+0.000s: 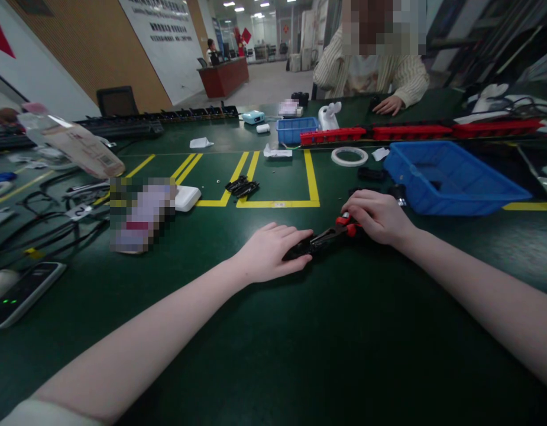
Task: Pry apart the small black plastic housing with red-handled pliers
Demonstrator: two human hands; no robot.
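My right hand [377, 216] is closed around the red handles of a pair of pliers [330, 235], whose dark jaws point left. Between the thumb and fingers of my left hand [273, 251] is a small black part [298, 248], held low over the green table. The plier tips meet or overlap this part; whether they grip it I cannot tell. Beyond my left hand, a small pile of black parts [242, 187] lies beside the yellow tape lines. Other dark pieces [371, 174] lie just past my right hand.
A large blue bin [455, 183] stands at right, with a roll of white tape [349, 156] near it. Behind are a small blue basket [297, 130] and a red strip [410, 132]. Cables, a bottle [78, 145] and a phone [142, 218] occupy the left. Another person [371, 71] sits opposite.
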